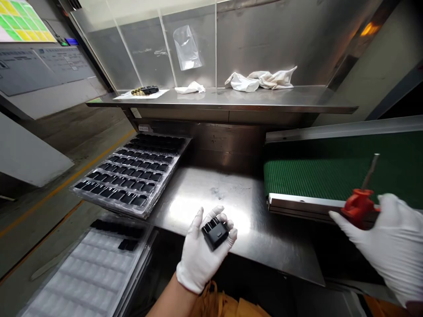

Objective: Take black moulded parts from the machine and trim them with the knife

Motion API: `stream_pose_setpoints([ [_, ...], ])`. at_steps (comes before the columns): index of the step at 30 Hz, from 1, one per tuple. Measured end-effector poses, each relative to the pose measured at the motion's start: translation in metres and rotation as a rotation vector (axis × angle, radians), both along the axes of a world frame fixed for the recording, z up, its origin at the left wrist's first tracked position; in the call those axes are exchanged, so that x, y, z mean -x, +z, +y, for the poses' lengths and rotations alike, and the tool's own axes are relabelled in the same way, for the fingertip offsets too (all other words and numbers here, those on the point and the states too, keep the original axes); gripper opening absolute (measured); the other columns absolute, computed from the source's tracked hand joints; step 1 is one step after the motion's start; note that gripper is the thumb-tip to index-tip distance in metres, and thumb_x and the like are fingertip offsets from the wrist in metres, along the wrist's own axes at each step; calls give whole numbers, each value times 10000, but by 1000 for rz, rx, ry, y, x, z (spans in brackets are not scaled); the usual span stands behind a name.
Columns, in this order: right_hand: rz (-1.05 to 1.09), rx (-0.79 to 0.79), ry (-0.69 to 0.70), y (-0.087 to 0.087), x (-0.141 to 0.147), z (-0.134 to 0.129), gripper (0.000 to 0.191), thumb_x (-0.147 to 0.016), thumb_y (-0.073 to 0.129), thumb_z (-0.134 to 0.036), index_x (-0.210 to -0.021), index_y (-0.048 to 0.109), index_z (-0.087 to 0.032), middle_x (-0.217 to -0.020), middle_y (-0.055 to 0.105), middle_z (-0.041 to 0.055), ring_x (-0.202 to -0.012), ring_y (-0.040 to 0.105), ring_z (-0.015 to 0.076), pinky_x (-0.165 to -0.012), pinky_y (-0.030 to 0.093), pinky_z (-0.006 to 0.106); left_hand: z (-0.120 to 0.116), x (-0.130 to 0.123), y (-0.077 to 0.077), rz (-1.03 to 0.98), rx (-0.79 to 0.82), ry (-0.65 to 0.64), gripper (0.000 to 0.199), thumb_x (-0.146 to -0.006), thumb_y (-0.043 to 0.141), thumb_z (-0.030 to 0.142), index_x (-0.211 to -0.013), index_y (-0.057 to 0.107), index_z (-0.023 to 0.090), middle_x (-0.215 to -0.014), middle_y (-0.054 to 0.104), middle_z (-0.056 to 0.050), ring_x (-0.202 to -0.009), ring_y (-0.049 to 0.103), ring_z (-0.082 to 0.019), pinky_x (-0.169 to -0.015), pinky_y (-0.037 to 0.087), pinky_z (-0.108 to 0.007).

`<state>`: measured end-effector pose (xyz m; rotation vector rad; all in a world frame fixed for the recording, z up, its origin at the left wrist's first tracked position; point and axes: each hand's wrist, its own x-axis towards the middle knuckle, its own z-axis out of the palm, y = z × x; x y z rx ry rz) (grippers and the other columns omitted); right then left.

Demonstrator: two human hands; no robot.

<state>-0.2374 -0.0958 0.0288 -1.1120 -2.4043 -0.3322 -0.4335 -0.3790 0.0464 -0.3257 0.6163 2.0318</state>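
A small black plastic housing (216,233) with slots along one end lies in the palm of my left hand (206,251), its gloved fingers curled about it. This hand is over the front edge of the steel table. At the right, my right hand (393,242), also in a white glove, grips a red tool (358,207) with a thin metal rod pointing up. The tool is in front of the conveyor's near edge, and its exact kind is unclear. Part of the red body is hidden by the fingers.
A clear tray (145,211) of black housings stands left on the steel table (264,246). Below it is a second tray (82,264) with fewer housings. A green conveyor belt (317,171) runs at right. White gloves (244,82) and black parts (150,90) lie on the shelf (218,99).
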Motion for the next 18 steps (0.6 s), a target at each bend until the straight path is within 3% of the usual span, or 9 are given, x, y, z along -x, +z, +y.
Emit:
stream_pose_setpoints([
  [2, 133, 73, -11, -6, 1, -18, 446, -841, 486, -612, -1062, 493, -224, -807, 529, 130, -875, 565, 423, -662, 385, 461, -2, -4, 1, 61, 30, -3, 415, -875, 596, 518, -1090, 642, 166, -896, 598, -36, -843, 617, -152, -778, 561, -275],
  [4, 294, 200, 120, -15, 4, -44, 373, -860, 541, -513, -1084, 564, -217, -904, 622, 127, -928, 608, 368, -784, 452, 476, -5, -8, -1, 142, 40, 7, 512, -860, 563, 607, -1124, 639, 175, -889, 594, -31, -813, 607, -141, -724, 555, -242],
  [6, 418, 409, 335, -25, 12, -76, 295, -871, 571, -434, -1072, 619, -224, -1022, 674, 97, -948, 643, 278, -903, 488, 435, -8, -12, -4, 242, 36, 38, 614, -820, 539, 681, -1177, 629, 189, -918, 609, -41, -855, 617, -159, -773, 564, -265],
  [9, 471, 773, 513, -34, 29, -125, 224, -867, 601, -398, -1003, 671, -235, -974, 707, 62, -869, 671, 200, -826, 549, 327, -11, -15, -9, 305, -48, 51, 681, -736, 644, 678, -1225, 619, 206, -1019, 639, -62, -1009, 625, -218, -967, 524, -358],
  [14, 537, 1186, 575, -33, 62, -179, 273, -850, 622, -423, -1001, 701, -211, -933, 727, 73, -831, 678, 186, -734, 567, 263, -13, -14, -16, 273, -170, -31, 658, -683, 849, 364, -1274, 598, 219, -1219, 636, -65, -1234, 544, -252, -1182, 298, -399],
  [18, 573, 1447, 514, -26, 85, -203, 321, -807, 653, -468, -937, 705, -180, -851, 729, 79, -720, 663, 178, -635, 558, 258, -15, -13, -25, 252, -180, -58, 616, -700, 836, 341, -1262, 614, 222, -1299, 619, -73, -1336, 458, -295, -1213, 218, -420],
])
